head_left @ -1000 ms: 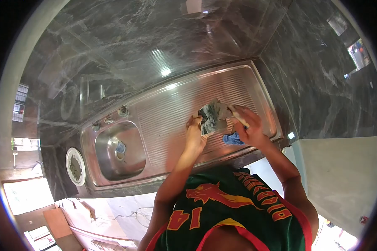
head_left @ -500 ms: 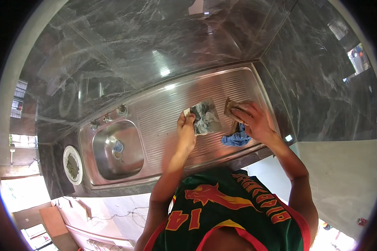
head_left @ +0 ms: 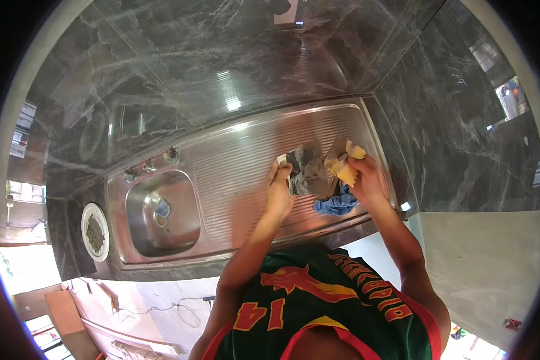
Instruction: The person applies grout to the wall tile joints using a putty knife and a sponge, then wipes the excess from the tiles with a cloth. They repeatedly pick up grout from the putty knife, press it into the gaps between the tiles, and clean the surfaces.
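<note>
Pinching a flat, dark, stone-like square (head_left: 299, 173) that looks only partly smeared gray, the left hand (head_left: 279, 197) is apart from the right hand (head_left: 369, 185), which grips a jagged yellow flat piece (head_left: 343, 173).

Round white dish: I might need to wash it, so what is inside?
Grey stuff covers the middle of the white dish. What lies under it, including the bottom, can't be seen.

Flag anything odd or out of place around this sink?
Two mild oddities. The yellowish piece in the right hand has jagged, torn-looking edges. A pale blue item lies in the basin, where it might hinder draining; too small to identify. No obvious spill.
</note>
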Demonstrator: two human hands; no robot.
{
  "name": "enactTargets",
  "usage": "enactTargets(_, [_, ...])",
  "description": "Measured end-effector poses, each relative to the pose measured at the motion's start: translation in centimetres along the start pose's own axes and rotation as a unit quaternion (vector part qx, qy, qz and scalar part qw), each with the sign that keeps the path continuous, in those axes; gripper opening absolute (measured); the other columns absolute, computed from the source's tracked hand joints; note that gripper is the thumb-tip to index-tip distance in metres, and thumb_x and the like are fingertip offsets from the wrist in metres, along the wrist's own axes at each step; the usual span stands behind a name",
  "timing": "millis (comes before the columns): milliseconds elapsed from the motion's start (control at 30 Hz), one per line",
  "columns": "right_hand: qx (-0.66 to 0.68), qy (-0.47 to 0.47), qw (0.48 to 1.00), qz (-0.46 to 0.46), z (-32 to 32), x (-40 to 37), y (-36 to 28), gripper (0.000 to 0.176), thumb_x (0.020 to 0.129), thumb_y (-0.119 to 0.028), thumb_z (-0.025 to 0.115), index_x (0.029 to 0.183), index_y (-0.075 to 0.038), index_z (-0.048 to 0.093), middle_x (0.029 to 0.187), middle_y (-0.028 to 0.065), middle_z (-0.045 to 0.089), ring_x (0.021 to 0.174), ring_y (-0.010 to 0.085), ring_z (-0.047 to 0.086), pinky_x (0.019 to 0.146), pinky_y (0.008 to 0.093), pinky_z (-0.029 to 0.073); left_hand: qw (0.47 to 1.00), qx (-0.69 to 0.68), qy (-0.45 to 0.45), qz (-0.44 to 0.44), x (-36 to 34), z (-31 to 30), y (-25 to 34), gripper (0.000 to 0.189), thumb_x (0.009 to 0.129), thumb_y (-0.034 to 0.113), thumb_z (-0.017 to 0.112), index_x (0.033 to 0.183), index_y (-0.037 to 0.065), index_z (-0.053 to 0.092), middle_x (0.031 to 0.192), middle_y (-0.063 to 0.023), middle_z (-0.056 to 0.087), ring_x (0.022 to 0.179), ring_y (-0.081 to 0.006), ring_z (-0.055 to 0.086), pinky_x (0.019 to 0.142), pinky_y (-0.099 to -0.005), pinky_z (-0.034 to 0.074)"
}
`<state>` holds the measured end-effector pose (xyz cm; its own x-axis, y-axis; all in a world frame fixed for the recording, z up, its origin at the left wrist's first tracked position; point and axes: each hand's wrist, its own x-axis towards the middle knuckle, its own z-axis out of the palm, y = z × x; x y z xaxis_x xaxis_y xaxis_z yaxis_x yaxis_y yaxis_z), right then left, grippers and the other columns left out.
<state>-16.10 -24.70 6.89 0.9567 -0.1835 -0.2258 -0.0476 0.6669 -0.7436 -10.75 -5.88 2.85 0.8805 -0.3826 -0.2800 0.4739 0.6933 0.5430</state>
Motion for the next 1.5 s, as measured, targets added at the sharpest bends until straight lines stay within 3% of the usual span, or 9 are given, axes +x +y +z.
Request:
enactTargets(500, [-0.076, 0.049, 0.995, -0.042, 3.3, -3.5, 3.9, 0.026, 0.080, -0.010, 0.060, 0.104, -0.003, 0.052, 0.093, 0.0031, 0.057, 0.085, 0.0121, 0.056, 0.071, 0.0263, 0.046, 0.917, 0.180, 0.081, 0.347, -0.6, 1.5, 0.5, 0.022, 0.091, 0.017, 0.049, 0.104, 0.001, 0.042, 0.089, -0.0027, 0.051, 0.076, -0.0062, 0.046, 0.067, -0.0204, 0.040])
enactTargets(767, [-0.129, 0.082, 0.988, 0.010, 1.7, -2.6, 5.2, 0.016, 0.076, -0.011, 0.064, 0.087, -0.002, 0.057, 0.077, 0.0025, 0.058, 0.066, 0.0097, 0.056, 0.052, 0.0232, 0.045, 0.892, 0.328, 0.078, 0.301, -3.2, 1.3, 1.2, 0.023, 0.090, 0.017, 0.048, 0.105, -0.001, 0.043, 0.079, -0.0011, 0.049, 0.068, -0.0050, 0.043, 0.059, -0.0203, 0.039])
enactTargets(1100, [-0.169, -0.015, 0.983, -0.064, 4.1, -2.7, 0.1, 0.022, 0.077, -0.011, 0.065, 0.092, 0.002, 0.057, 0.082, 0.0040, 0.060, 0.071, 0.0106, 0.058, 0.059, 0.0241, 0.047, 0.696, 0.646, 0.027, 0.313, -4.1, -3.5, -0.3, 0.017, 0.087, 0.015, 0.051, 0.093, -0.001, 0.051, 0.073, -0.0093, 0.056, 0.066, -0.0163, 0.055, 0.057, -0.0272, 0.044])
enactTargets(1133, [-0.248, -0.027, 0.960, -0.127, 3.8, -2.9, -0.3, 0.023, 0.078, -0.012, 0.064, 0.095, 0.003, 0.056, 0.083, 0.0056, 0.061, 0.073, 0.0125, 0.058, 0.061, 0.0251, 0.047, 0.804, 0.538, 0.046, 0.251, -3.9, -2.6, 0.7, 0.015, 0.087, 0.013, 0.048, 0.095, 0.001, 0.050, 0.079, -0.0066, 0.057, 0.072, -0.0178, 0.059, 0.055, -0.0274, 0.048])
enactTargets(1167, [-0.325, -0.041, 0.926, -0.187, 3.5, -3.1, -0.5, 0.025, 0.080, -0.013, 0.063, 0.098, 0.003, 0.056, 0.084, 0.0072, 0.061, 0.075, 0.0144, 0.059, 0.063, 0.0261, 0.048, 0.804, 0.537, 0.047, 0.251, -3.3, -2.5, 1.4, 0.015, 0.087, 0.013, 0.048, 0.095, 0.001, 0.050, 0.079, -0.0066, 0.057, 0.072, -0.0178, 0.059, 0.055, -0.0274, 0.048])
enactTargets(1233, [-0.373, -0.053, 0.899, -0.222, 3.6, -3.4, -0.3, 0.027, 0.079, -0.011, 0.062, 0.102, 0.002, 0.056, 0.088, 0.0102, 0.061, 0.079, 0.0181, 0.060, 0.065, 0.0271, 0.048, 0.988, 0.139, 0.049, 0.053, -2.6, -2.4, 2.8, 0.017, 0.087, 0.012, 0.045, 0.101, 0.004, 0.047, 0.089, -0.0074, 0.059, 0.074, -0.0210, 0.062, 0.055, -0.0337, 0.054])
enactTargets(1300, [-0.418, -0.067, 0.868, -0.258, 3.8, -3.2, 0.0, 0.029, 0.079, -0.009, 0.062, 0.106, 0.001, 0.055, 0.092, 0.0133, 0.061, 0.083, 0.0219, 0.060, 0.068, 0.0281, 0.049, 0.991, 0.102, 0.085, -0.026, -3.0, -1.5, 3.7, 0.017, 0.085, 0.011, 0.044, 0.101, 0.006, 0.047, 0.090, -0.0075, 0.059, 0.075, -0.0206, 0.062, 0.054, -0.0376, 0.056])
enactTargets(1367, [-0.526, -0.118, 0.713, -0.448, 3.7, -2.6, 0.8, 0.035, 0.074, -0.003, 0.062, 0.108, 0.001, 0.054, 0.103, 0.0181, 0.057, 0.088, 0.0270, 0.060, 0.069, 0.0294, 0.049, 0.990, 0.059, 0.081, -0.100, -3.3, -0.5, 3.2, 0.018, 0.085, 0.011, 0.043, 0.102, 0.006, 0.047, 0.091, -0.0084, 0.059, 0.074, -0.0207, 0.063, 0.054, -0.0355, 0.056])
enactTargets(1500, [-0.593, -0.198, 0.593, -0.507, 2.0, -1.9, 2.6, 0.049, 0.060, 0.001, 0.064, 0.108, -0.005, 0.057, 0.112, 0.0202, 0.051, 0.094, 0.0326, 0.057, 0.070, 0.0330, 0.050, 0.996, 0.020, 0.081, 0.008, -3.4, 1.1, 2.6, 0.019, 0.083, 0.008, 0.043, 0.101, 0.003, 0.050, 0.091, -0.0074, 0.058, 0.076, -0.0192, 0.061, 0.052, -0.0313, 0.055])
